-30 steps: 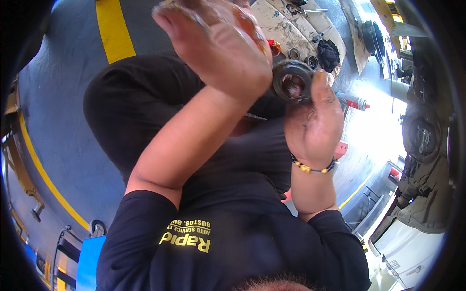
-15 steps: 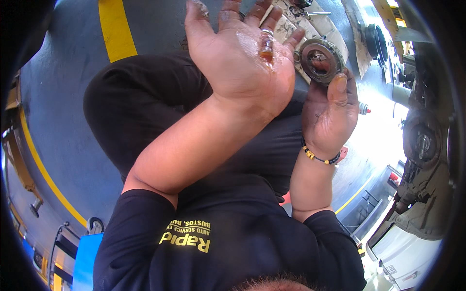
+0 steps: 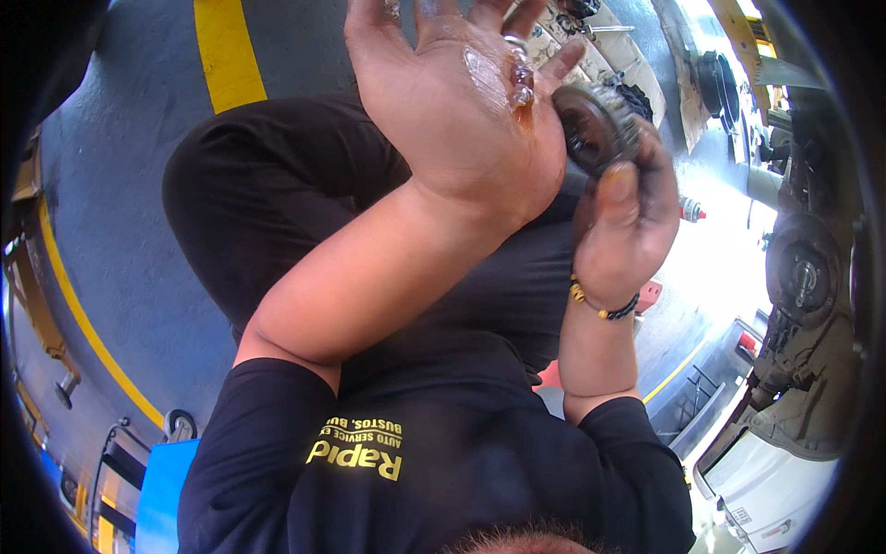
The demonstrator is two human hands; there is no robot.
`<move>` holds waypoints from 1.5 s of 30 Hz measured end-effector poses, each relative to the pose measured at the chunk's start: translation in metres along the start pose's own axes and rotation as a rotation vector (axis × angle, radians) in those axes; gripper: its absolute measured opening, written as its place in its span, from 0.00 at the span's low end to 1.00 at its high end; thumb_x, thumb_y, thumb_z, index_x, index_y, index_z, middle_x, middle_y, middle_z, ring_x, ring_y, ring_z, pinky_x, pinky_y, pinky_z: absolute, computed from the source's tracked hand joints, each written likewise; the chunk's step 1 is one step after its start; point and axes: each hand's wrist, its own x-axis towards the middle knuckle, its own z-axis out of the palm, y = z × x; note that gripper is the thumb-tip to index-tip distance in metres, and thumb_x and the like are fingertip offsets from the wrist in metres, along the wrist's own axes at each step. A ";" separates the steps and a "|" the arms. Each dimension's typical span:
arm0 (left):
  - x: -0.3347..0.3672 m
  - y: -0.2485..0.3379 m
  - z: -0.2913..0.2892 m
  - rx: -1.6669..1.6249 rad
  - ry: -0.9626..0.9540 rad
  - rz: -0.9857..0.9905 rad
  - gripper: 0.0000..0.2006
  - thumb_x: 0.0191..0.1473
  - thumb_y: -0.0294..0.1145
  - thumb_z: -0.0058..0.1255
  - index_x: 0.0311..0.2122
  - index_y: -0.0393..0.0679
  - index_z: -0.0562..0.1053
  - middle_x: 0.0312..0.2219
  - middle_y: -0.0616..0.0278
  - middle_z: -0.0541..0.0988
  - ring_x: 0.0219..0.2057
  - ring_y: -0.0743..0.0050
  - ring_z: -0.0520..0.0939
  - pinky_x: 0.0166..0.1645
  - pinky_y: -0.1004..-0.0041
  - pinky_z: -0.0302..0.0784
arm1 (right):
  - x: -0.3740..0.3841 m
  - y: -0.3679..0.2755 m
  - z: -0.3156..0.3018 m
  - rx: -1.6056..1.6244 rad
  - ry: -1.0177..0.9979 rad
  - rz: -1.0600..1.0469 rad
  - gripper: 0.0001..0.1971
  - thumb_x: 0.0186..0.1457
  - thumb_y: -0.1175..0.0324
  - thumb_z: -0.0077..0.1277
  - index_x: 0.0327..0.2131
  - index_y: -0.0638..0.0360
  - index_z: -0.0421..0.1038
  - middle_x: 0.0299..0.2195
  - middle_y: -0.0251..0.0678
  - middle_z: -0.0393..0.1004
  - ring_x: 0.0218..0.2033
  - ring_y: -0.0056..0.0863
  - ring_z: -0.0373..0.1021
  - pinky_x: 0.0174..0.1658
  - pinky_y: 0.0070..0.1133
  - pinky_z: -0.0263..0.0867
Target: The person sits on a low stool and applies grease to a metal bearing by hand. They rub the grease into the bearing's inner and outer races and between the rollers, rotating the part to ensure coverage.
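My left hand (image 3: pixel 471 120) is held palm up with its fingers spread. A glob of amber grease (image 3: pixel 523 88) lies on its palm toward the little-finger side, and smears shine around it. In my right hand (image 3: pixel 628 222) is a ring-shaped, greasy roller bearing (image 3: pixel 595 129), gripped by its rim between thumb and fingers. The bearing is tilted, its open centre turned toward my left palm, right beside that palm's edge. Blur and overlap keep me from telling whether the two touch.
Beyond my hands, a stained cardboard sheet (image 3: pixel 604 46) with dark parts lies on the blue-grey floor (image 3: pixel 138 185). A wheel hub (image 3: pixel 803 275) on a vehicle stands at the right. A spray can (image 3: pixel 690 210) is near my right wrist, and a blue cart (image 3: pixel 166 489) is at lower left.
My right hand has tipped the bearing and brought it slightly left, closer to my left palm. The left hand has shifted slightly and stays open.
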 end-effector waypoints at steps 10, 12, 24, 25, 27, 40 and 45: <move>-0.002 0.002 0.010 0.056 0.080 -0.038 0.37 0.55 0.70 0.36 0.56 0.47 0.64 0.54 0.51 0.63 0.59 0.55 0.60 0.66 0.47 0.49 | -0.001 -0.008 0.000 -0.004 -0.078 -0.027 0.22 0.66 0.64 0.48 0.56 0.74 0.65 0.54 0.53 0.70 0.54 0.42 0.70 0.59 0.37 0.65; 0.001 0.005 0.009 0.096 0.092 -0.017 0.37 0.55 0.70 0.36 0.56 0.48 0.65 0.54 0.51 0.63 0.59 0.54 0.60 0.66 0.47 0.49 | -0.010 -0.011 -0.002 0.180 -0.081 -0.014 0.21 0.66 0.65 0.48 0.55 0.73 0.66 0.53 0.52 0.71 0.53 0.41 0.71 0.58 0.37 0.66; 0.014 0.007 -0.008 0.011 -0.102 -0.123 0.36 0.57 0.70 0.32 0.56 0.48 0.66 0.53 0.51 0.65 0.59 0.51 0.63 0.64 0.48 0.56 | 0.004 -0.014 -0.006 -0.049 -0.065 -0.054 0.23 0.64 0.62 0.52 0.55 0.71 0.66 0.56 0.51 0.68 0.54 0.42 0.69 0.59 0.38 0.65; 0.013 0.006 -0.006 -0.027 -0.072 -0.152 0.36 0.58 0.70 0.32 0.56 0.48 0.66 0.52 0.51 0.65 0.58 0.51 0.63 0.63 0.48 0.57 | 0.011 -0.013 -0.003 -0.100 -0.018 -0.060 0.23 0.64 0.62 0.52 0.55 0.71 0.66 0.54 0.50 0.68 0.53 0.39 0.69 0.57 0.35 0.65; 0.013 0.005 -0.007 -0.100 -0.087 -0.191 0.36 0.58 0.69 0.31 0.56 0.47 0.66 0.52 0.51 0.66 0.58 0.50 0.64 0.63 0.48 0.58 | 0.023 -0.011 0.002 -0.265 -0.016 -0.124 0.22 0.62 0.61 0.54 0.52 0.70 0.67 0.50 0.48 0.70 0.48 0.34 0.69 0.53 0.29 0.66; 0.014 0.016 -0.007 0.074 -0.072 -0.076 0.34 0.57 0.66 0.37 0.54 0.44 0.65 0.51 0.51 0.65 0.57 0.53 0.62 0.65 0.45 0.50 | 0.016 -0.016 -0.004 0.879 0.051 0.316 0.24 0.70 0.61 0.39 0.61 0.68 0.59 0.58 0.48 0.68 0.61 0.45 0.65 0.63 0.42 0.63; 0.006 0.007 0.008 -0.030 0.122 -0.105 0.33 0.58 0.64 0.38 0.53 0.43 0.65 0.50 0.49 0.65 0.57 0.54 0.63 0.65 0.48 0.52 | 0.025 -0.001 -0.015 0.497 0.067 0.116 0.22 0.66 0.67 0.47 0.59 0.68 0.61 0.56 0.47 0.70 0.58 0.41 0.67 0.62 0.39 0.64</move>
